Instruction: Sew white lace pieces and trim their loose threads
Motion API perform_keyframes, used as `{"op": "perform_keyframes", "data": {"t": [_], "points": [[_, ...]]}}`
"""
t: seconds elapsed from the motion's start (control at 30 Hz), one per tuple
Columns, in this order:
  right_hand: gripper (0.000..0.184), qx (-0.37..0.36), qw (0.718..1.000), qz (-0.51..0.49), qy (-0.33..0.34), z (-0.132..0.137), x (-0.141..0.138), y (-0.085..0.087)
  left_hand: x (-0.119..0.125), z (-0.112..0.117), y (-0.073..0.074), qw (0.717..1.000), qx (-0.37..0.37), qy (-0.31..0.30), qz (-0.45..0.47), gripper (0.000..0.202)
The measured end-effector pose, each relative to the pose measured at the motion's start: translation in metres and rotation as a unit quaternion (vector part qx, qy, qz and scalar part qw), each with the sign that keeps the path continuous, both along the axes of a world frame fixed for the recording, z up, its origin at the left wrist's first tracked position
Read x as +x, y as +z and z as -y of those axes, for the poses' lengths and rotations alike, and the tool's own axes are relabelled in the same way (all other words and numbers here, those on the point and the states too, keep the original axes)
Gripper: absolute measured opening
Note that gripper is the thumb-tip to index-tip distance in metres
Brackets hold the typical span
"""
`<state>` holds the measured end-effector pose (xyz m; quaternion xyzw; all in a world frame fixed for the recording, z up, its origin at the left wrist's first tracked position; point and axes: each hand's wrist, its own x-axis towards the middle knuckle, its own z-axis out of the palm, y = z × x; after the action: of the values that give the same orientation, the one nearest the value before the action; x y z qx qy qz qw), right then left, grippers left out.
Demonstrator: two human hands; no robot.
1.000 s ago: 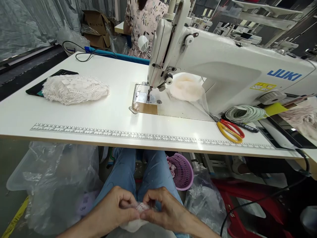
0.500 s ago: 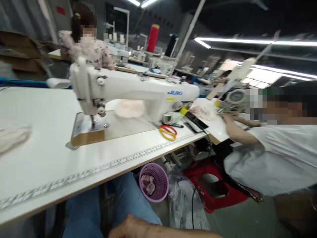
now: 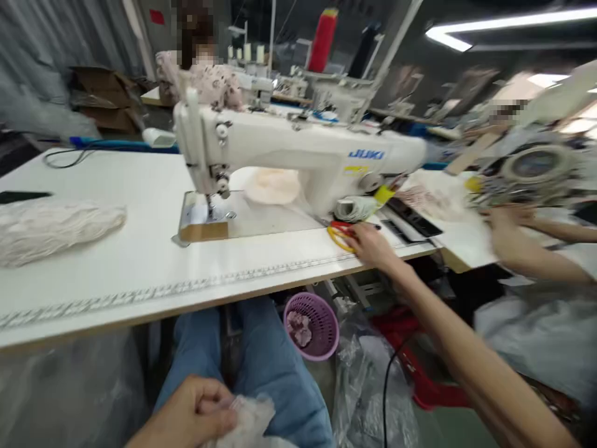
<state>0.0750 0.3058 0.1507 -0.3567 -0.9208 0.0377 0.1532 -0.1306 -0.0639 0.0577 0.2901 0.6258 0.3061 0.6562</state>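
My left hand [image 3: 198,404] is above my lap, its thumb and fingers closed on a thin, whitish sheer fabric [image 3: 252,420]. Stretched out to the table's right part, my right hand [image 3: 370,241] has its fingers at the handles of scissors [image 3: 339,238], one loop yellow and one red. The scissors lie near the base of a white sewing machine [image 3: 298,143]. Under the machine's arm rests a pale peach piece [image 3: 273,185]. A white roll [image 3: 355,208] and a dark phone-like object [image 3: 413,216] are just beyond my right hand.
A bundle of cream lace-like fabric [image 3: 60,230] lies on the left of the white table [image 3: 140,274]. A tape measure [image 3: 186,287] runs along the front edge. Below stand a purple basket [image 3: 326,323] and a red stool [image 3: 433,379]. A co-worker's arm [image 3: 536,249] is at right.
My right hand has gone from over my lap up to the scissors. My left hand has come into view with the sheer fabric. The view has shifted left and down.
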Motion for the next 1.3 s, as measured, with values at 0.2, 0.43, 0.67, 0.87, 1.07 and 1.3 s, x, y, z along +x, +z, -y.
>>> {"op": "perform_keyframes", "data": {"t": [0.2, 0.43, 0.67, 0.87, 1.07, 1.3], "points": [[0.020, -0.002, 0.995, 0.095, 0.013, -0.019, 0.009, -0.013, -0.001, 0.002, 0.026, 0.998, -0.040, 0.052, 0.022, 0.052], [0.026, -0.011, 0.986, 0.167, -0.019, 0.003, 0.038, 0.003, -0.003, 0.006, 0.019, 0.997, -0.036, 0.031, 0.056, 0.047], [0.029, -0.043, 0.987, 0.146, -0.051, 0.004, 0.034, 0.009, -0.004, 0.003, 0.019, 0.998, -0.031, 0.018, 0.059, 0.043], [0.037, -0.056, 0.988, 0.130, -0.069, -0.013, 0.009, 0.013, -0.004, 0.003, 0.028, 0.998, -0.036, 0.022, 0.052, 0.043], [0.041, -0.103, 0.987, 0.112, -0.046, 0.015, 0.032, 0.013, -0.006, 0.003, 0.022, 0.997, -0.044, 0.030, 0.063, 0.042], [0.045, -0.345, 0.932, 0.053, 0.095, 0.149, 0.044, -0.005, -0.005, 0.000, 0.018, 0.996, -0.038, 0.023, 0.076, 0.046]]}}
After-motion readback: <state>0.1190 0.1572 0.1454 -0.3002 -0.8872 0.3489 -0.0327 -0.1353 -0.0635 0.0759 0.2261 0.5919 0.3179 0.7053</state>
